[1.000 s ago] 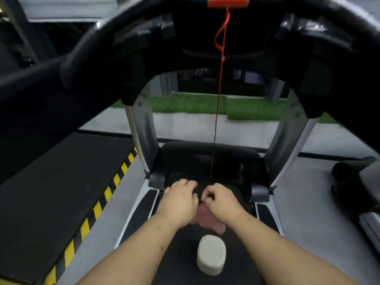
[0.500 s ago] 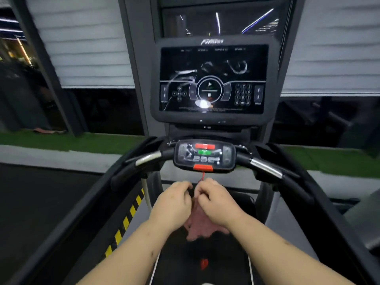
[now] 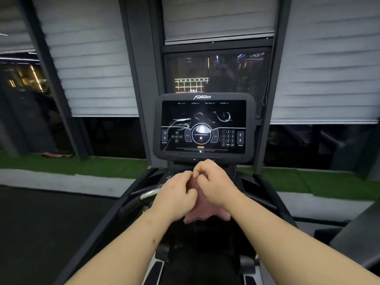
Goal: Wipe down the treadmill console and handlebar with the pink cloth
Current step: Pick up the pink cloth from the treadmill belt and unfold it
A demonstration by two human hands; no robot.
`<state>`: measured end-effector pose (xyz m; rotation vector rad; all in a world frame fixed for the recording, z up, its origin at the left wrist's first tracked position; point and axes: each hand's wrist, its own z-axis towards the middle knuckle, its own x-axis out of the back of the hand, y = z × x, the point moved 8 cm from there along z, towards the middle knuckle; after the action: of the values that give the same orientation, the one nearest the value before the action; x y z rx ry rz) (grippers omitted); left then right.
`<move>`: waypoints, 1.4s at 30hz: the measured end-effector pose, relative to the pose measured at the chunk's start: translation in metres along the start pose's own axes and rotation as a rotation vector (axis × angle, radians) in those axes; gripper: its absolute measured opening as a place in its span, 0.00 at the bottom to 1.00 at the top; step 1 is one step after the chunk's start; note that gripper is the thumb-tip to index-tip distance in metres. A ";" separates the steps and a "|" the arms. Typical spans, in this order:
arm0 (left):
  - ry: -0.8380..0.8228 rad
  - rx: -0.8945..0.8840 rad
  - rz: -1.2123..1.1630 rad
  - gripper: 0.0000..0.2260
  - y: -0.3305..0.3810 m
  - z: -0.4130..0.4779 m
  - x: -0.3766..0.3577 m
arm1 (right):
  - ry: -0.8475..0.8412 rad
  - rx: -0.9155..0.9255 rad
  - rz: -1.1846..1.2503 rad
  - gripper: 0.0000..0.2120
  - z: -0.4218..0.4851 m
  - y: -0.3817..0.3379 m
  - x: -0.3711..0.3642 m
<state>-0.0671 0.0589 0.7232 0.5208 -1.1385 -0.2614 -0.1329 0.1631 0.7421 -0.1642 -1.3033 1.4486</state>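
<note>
Dim blinds and dark windows back the treadmill console (image 3: 203,124); left hand (image 3: 176,194) and right hand (image 3: 213,182) have risen from the belt, both pinching the pink cloth (image 3: 205,214) bunched just below it, over the handlebar (image 3: 148,193); wiping looks ready to begin.

The pink cloth (image 3: 205,211) looks soft, woven; console (image 3: 203,126) screen glossy black; handlebar (image 3: 148,194) grip shiny metal.

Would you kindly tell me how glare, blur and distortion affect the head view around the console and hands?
Head view: a bright glare patch and streaky reflections sit on the console screen; wide-angle distortion tilts the window frames outward; the blinds look slightly smeared; the left hand and right hand, gripping the pink cloth, are evenly lit and fairly sharp.
</note>
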 end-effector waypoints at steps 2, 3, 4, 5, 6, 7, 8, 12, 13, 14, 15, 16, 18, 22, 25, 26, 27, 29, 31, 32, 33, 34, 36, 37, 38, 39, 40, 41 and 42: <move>0.013 0.012 -0.018 0.07 0.011 0.001 0.011 | 0.020 0.014 0.015 0.15 0.002 -0.015 0.016; 0.023 0.027 -0.047 0.06 0.015 0.002 0.017 | 0.025 0.022 0.010 0.15 0.004 -0.022 0.024; 0.033 0.046 -0.084 0.06 0.018 0.003 0.022 | 0.027 0.030 0.000 0.15 0.006 -0.027 0.030; 0.046 0.065 -0.122 0.06 0.021 0.004 0.027 | 0.029 0.036 -0.016 0.15 0.008 -0.032 0.037; 0.065 0.084 -0.153 0.06 0.025 0.006 0.034 | 0.032 0.042 -0.031 0.15 0.011 -0.037 0.045; 0.087 0.095 -0.175 0.06 0.028 0.008 0.042 | 0.036 0.045 -0.047 0.15 0.014 -0.043 0.053; 0.109 0.099 -0.186 0.07 0.031 0.010 0.049 | 0.041 0.052 -0.059 0.15 0.016 -0.047 0.060; 0.155 0.055 -0.194 0.08 0.042 0.028 0.069 | 0.027 0.093 -0.153 0.14 0.026 -0.066 0.080; 0.156 0.039 -0.190 0.08 0.045 0.034 0.073 | 0.027 0.088 -0.173 0.13 0.030 -0.069 0.085; 0.158 0.022 -0.185 0.09 0.048 0.040 0.078 | 0.027 0.083 -0.189 0.10 0.035 -0.069 0.088; 0.163 0.003 -0.178 0.09 0.051 0.049 0.082 | 0.024 0.069 -0.208 0.06 0.040 -0.070 0.092; 0.172 -0.022 -0.167 0.09 0.054 0.058 0.088 | 0.018 0.057 -0.233 0.04 0.048 -0.068 0.096; 0.181 -0.073 -0.131 0.08 0.057 0.079 0.097 | -0.022 0.025 -0.317 0.08 0.061 -0.065 0.100; 0.152 -0.175 -0.064 0.07 0.059 0.119 0.107 | -0.121 -0.096 -0.480 0.10 0.086 -0.050 0.097; 0.113 -0.229 -0.025 0.06 0.058 0.145 0.112 | -0.191 -0.243 -0.284 0.11 0.100 -0.034 0.092; 0.100 -0.237 -0.008 0.05 0.056 0.154 0.114 | -0.233 -0.285 -0.222 0.15 0.104 -0.031 0.087; 0.083 -0.236 0.007 0.06 0.051 0.165 0.117 | -0.274 -0.290 -0.237 0.20 0.110 -0.027 0.083; 0.032 -0.237 0.033 0.06 0.041 0.188 0.119 | -0.306 -0.285 -0.312 0.23 0.126 -0.016 0.079; -0.018 -0.259 0.075 0.07 0.032 0.208 0.118 | -0.306 -0.268 -0.354 0.17 0.145 -0.002 0.076; -0.036 -0.271 0.090 0.07 0.027 0.216 0.118 | -0.291 -0.273 -0.351 0.12 0.155 0.005 0.076; -0.044 -0.286 0.099 0.07 0.023 0.224 0.117 | -0.275 -0.279 -0.303 0.08 0.162 0.011 0.075; -0.042 -0.304 0.104 0.07 0.018 0.232 0.116 | -0.261 -0.284 -0.213 0.06 0.169 0.016 0.072; -0.027 -0.335 0.114 0.07 0.009 0.245 0.112 | -0.192 -0.301 0.090 0.08 0.179 0.024 0.068; -0.017 -0.341 0.118 0.07 0.004 0.251 0.109 | -0.143 -0.305 0.271 0.09 0.183 0.030 0.067; -0.004 -0.340 0.120 0.08 0.000 0.256 0.105 | -0.101 -0.299 0.448 0.15 0.188 0.034 0.065; 0.009 -0.335 0.120 0.08 -0.004 0.261 0.101 | -0.069 -0.287 0.583 0.20 0.192 0.038 0.062; 0.022 -0.332 0.112 0.09 -0.008 0.264 0.097 | -0.034 -0.263 0.682 0.22 0.196 0.040 0.060; 0.035 -0.329 0.096 0.09 -0.010 0.268 0.092 | 0.018 -0.249 0.741 0.21 0.200 0.042 0.059; 0.050 -0.325 0.073 0.09 -0.012 0.271 0.089 | 0.074 -0.253 0.788 0.19 0.205 0.046 0.059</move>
<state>-0.2777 -0.0621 0.8740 0.1973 -1.0394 -0.3605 -0.3263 0.0963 0.8169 -0.9774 -1.4279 1.8846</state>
